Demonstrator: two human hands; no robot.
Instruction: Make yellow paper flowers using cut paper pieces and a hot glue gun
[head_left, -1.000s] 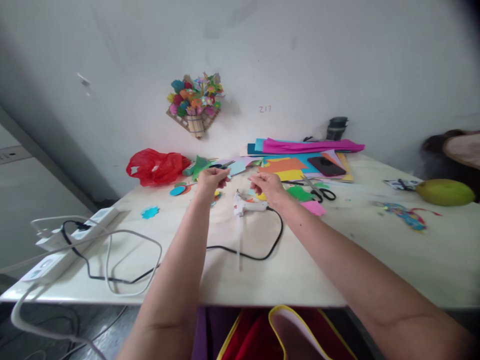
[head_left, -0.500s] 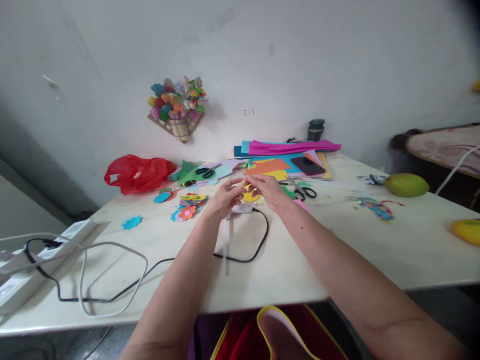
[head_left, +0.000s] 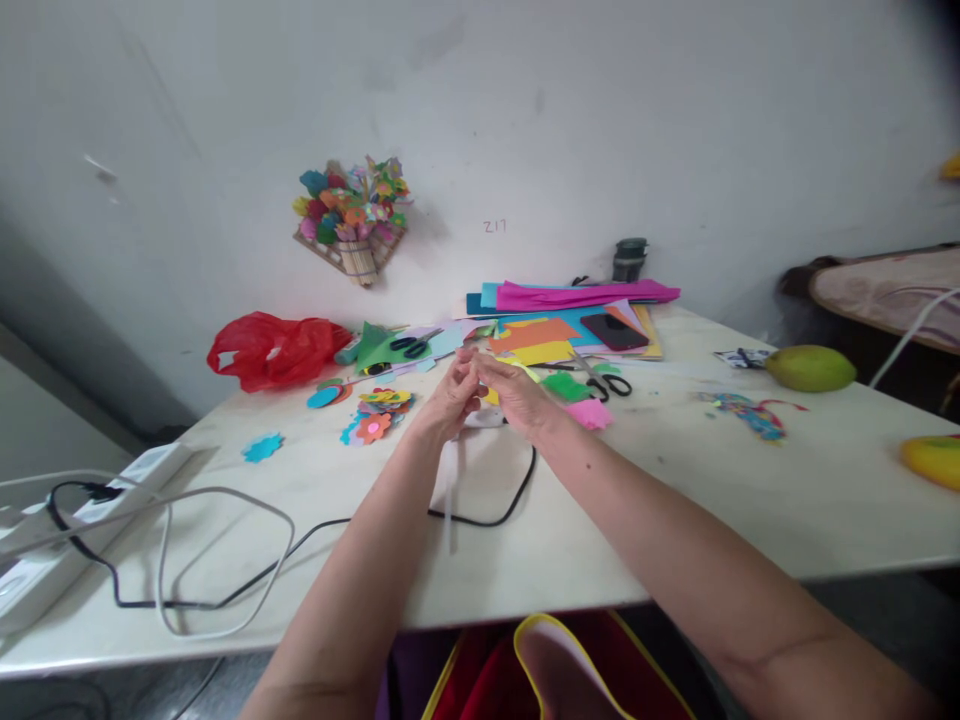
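Observation:
My left hand (head_left: 453,396) and my right hand (head_left: 511,392) meet over the middle of the table, both closed with fingertips pressed together. What they pinch, if anything, is hidden by the fingers. A bit of yellow paper (head_left: 492,397) shows between the hands; I cannot tell if it is held or lies behind. Just below them is a white glue gun (head_left: 486,418), partly covered, with a black cord and a pale glue stick (head_left: 451,490) pointing toward me. Green paper (head_left: 567,386) and pink paper (head_left: 590,413) lie right of my right hand, near scissors (head_left: 609,384).
Left are paper flowers (head_left: 373,428), a blue paper flower (head_left: 263,447), a red plastic bag (head_left: 277,350) and a power strip (head_left: 135,480) with looping cables. Behind lie black-handled scissors (head_left: 412,345), coloured sheets (head_left: 540,335) and a phone (head_left: 615,331). A green mango (head_left: 810,369) lies right.
My right hand has moved left against my left hand, and the fingers have closed together. More of the green and pink paper now shows; the yellow paper is mostly covered.

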